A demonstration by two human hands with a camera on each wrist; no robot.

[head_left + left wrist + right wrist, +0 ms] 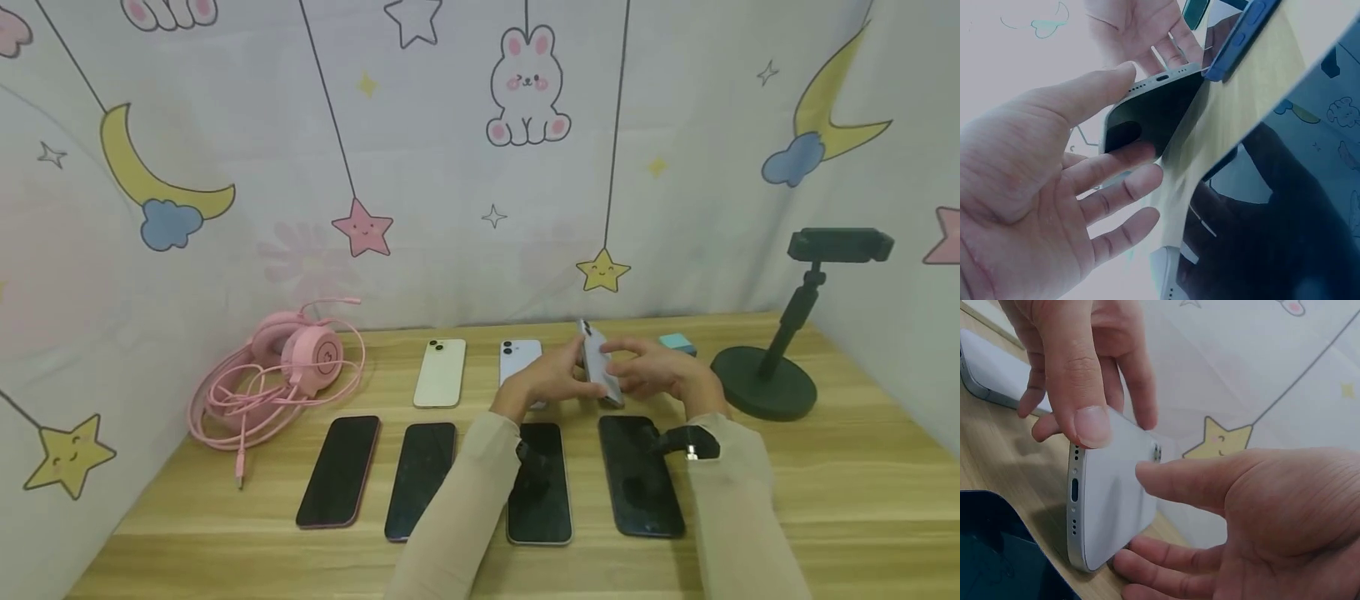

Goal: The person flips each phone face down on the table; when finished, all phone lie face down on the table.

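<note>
My left hand [551,375] holds a pale smartphone [602,367] on edge, tilted, above the back part of the table. In the right wrist view, the left thumb presses the phone's [1116,487] charging-port end, while its camera end points toward the curtain. The left wrist view shows left fingertips against the dark screen [1147,122]. Close on the other side is my right hand [660,371], thumb and fingers spread around the phone; whether they touch it I cannot tell. Beside the left hand lies a white phone [517,358], partly covered by it.
A cream phone [440,373] lies farther left. Several dark phones, including one under each wrist [542,492] [640,475], form a front row on the wooden table [592,575]. Pink headphones [311,358] with looped cable sit left; a dark stand [772,387] and small teal-topped object [677,343] are right.
</note>
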